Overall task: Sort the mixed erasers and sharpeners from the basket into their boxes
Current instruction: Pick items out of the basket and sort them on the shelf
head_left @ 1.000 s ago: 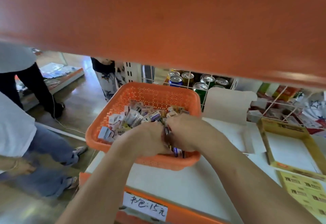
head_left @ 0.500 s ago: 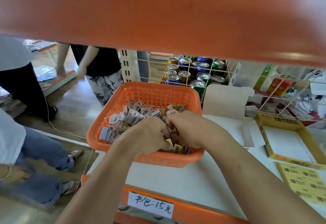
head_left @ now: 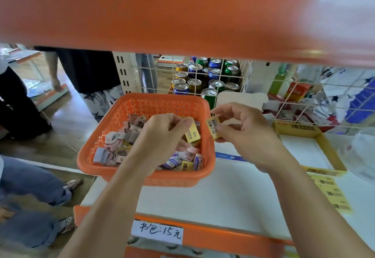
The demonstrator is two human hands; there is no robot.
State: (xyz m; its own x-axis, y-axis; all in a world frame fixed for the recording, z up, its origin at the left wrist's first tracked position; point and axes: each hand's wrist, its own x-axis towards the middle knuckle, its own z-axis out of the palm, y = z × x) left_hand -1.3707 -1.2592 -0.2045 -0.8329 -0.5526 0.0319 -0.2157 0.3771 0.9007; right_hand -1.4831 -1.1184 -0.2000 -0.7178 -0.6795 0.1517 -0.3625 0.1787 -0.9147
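Note:
An orange perforated basket [head_left: 113,125] stands on the white shelf, filled with several small wrapped erasers [head_left: 129,130] in pink, purple and yellow. My left hand [head_left: 162,134] is over the basket and pinches a yellow eraser [head_left: 192,135]. My right hand [head_left: 243,130] is just past the basket's right rim and pinches another yellow eraser [head_left: 212,126] between thumb and fingers. An open yellow cardboard box [head_left: 326,152] with a white inside lies to the right on the shelf.
An orange shelf board [head_left: 182,14] hangs low overhead. A white wire grid with drink cans [head_left: 203,79] stands behind the basket. A white box flap [head_left: 239,98] rises behind my right hand. Yellow labels [head_left: 332,194] lie at right. People stand on the floor at left.
Both hands have lifted out of the basket's near right corner, each with a yellow eraser. My right hand has moved right, past the rim.

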